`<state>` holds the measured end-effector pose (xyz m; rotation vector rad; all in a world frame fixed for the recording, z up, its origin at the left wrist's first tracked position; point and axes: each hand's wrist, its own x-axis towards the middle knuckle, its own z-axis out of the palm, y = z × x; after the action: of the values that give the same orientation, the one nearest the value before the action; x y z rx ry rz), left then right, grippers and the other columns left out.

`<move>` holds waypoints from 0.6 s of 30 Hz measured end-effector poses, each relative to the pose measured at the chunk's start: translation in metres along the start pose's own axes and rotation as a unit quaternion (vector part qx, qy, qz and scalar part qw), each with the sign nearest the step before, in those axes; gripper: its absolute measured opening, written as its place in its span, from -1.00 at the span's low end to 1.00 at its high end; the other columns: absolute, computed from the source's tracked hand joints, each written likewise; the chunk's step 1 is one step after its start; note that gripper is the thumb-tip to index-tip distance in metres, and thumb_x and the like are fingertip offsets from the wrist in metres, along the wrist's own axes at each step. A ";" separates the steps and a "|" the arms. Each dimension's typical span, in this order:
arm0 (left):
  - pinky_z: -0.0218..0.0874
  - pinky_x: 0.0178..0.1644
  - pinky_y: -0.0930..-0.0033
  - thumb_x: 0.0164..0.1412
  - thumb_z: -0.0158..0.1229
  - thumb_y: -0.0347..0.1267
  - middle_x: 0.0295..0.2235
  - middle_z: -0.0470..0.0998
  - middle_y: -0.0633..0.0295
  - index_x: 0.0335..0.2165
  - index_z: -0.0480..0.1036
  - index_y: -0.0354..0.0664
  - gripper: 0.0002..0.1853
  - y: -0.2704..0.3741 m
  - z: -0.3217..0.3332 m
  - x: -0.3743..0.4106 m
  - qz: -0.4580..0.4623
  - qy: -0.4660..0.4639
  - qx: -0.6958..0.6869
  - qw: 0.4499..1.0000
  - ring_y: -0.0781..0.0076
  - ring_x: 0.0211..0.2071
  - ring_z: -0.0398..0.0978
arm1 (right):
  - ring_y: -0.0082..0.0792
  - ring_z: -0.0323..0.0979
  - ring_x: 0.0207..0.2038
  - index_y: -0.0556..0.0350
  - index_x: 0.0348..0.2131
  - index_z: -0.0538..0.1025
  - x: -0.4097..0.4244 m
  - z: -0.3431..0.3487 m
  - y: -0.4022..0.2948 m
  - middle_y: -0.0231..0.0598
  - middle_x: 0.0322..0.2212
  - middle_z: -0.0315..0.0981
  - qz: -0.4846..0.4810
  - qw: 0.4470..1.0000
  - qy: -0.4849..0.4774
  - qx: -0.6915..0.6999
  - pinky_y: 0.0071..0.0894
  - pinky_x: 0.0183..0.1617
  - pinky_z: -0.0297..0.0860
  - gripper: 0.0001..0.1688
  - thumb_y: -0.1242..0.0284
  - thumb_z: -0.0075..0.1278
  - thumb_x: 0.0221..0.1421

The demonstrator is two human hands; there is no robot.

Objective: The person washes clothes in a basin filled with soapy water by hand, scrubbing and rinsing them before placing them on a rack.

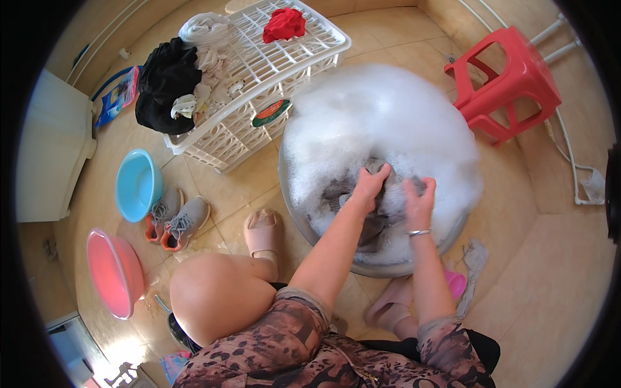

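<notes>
A large round metal basin (356, 268) heaped with white suds (388, 106) stands on the floor before me. My left hand (371, 186) grips a wet grey cloth (372, 225) over the middle of the basin. To its right, my right hand (418, 201), with a silver bracelet at the wrist, holds a foamy part of grey fabric between thumb and fingers; this hand is slightly blurred. More of the fabric lies among the suds below my hands, partly hidden by foam.
Left of the basin is a white plastic crate (233, 128) bearing black clothes (167, 82), white clothes and a red cloth (284, 25). A red stool (521, 82) lies tipped at right. Blue (137, 186) and pink (114, 274) plastic basins and grey sneakers (184, 223) are at left.
</notes>
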<state>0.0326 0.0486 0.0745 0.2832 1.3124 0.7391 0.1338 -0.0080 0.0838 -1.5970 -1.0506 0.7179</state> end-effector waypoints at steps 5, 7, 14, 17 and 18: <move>0.16 -0.41 0.33 0.05 -0.06 -0.25 -0.49 0.38 0.19 -0.45 0.30 -0.25 -0.75 -0.054 -0.017 0.029 0.188 -0.235 0.012 0.954 0.43 -0.49 0.30 | -0.45 0.23 -0.57 0.17 -0.50 0.37 -0.003 0.029 -0.006 -0.27 -0.68 0.30 -0.094 0.987 0.004 -0.130 -0.46 -0.44 0.23 -0.72 0.32 0.03 -0.17; 0.16 -0.46 0.33 0.07 -0.11 -0.24 -0.55 0.36 0.21 -0.49 0.28 -0.28 -0.72 -0.046 0.010 -0.002 0.500 -0.079 0.387 0.771 0.45 -0.55 0.27 | -0.46 0.19 -0.64 0.18 -0.63 0.38 0.010 0.022 -0.009 -0.24 -0.75 0.27 0.042 0.985 0.096 -0.138 -0.46 -0.50 0.21 -0.72 0.31 0.00 -0.15; 0.09 -0.31 0.25 0.06 -0.19 -0.10 -0.52 0.38 -0.05 -0.56 0.31 -0.44 -0.50 -0.015 0.000 0.001 0.131 0.016 0.032 0.991 0.16 -0.43 0.29 | -0.54 0.21 -0.58 0.19 -0.59 0.38 -0.001 0.035 -0.017 -0.30 -0.68 0.32 0.067 0.989 -0.004 -0.128 -0.50 -0.46 0.21 -0.69 0.27 -0.02 -0.13; 0.09 -0.29 0.18 0.04 -0.16 -0.12 -0.47 0.40 -0.12 -0.50 0.31 -0.46 -0.51 -0.017 -0.001 0.008 0.241 0.112 0.063 0.962 0.09 -0.42 0.34 | -0.54 0.25 -0.51 0.21 -0.45 0.39 0.000 0.022 0.001 -0.35 -0.58 0.36 0.175 0.975 -0.104 0.091 -0.52 -0.38 0.23 -0.61 0.21 -0.01 -0.12; 0.09 -0.28 0.17 0.03 -0.14 -0.14 -0.45 0.39 -0.12 -0.46 0.31 -0.46 -0.53 -0.010 0.000 0.011 0.269 0.144 0.061 0.950 0.10 -0.41 0.34 | -0.58 0.27 -0.44 0.22 -0.31 0.36 0.001 0.008 0.005 -0.37 -0.51 0.37 0.144 0.957 -0.245 -0.050 -0.55 -0.32 0.23 -0.54 0.22 0.01 -0.13</move>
<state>0.0372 0.0481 0.0597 0.6700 1.5810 1.1930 0.1284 -0.0037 0.0767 -1.7231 -1.2298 1.3273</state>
